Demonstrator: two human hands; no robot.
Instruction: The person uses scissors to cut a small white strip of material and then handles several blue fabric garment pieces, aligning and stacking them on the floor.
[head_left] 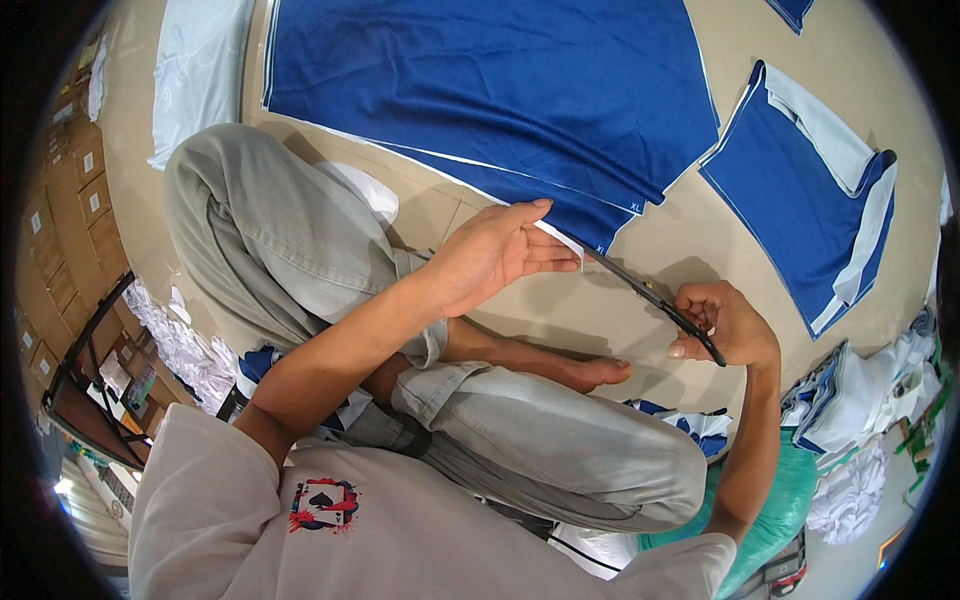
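A large blue fabric panel [470,90] with white edges lies in layers on the floor in front of me. My left hand [500,255] pinches the near corner of its lower layer, thumb on top and fingers beneath the white edge. In my right hand [730,318] are long dark scissors [645,290], my fingers through or around the handles. Their blades point left and reach the fabric edge beside my left fingertips. Whether the blades are parted is hard to see.
A blue-and-white fabric piece [790,190] lies to the right, and folded white cloth [200,80] at the far left. Cardboard boxes [70,200] are stacked beyond. Fabric bundles [850,400] and a green sack [775,505] stand at the right. My bare foot [590,373] rests below the scissors.
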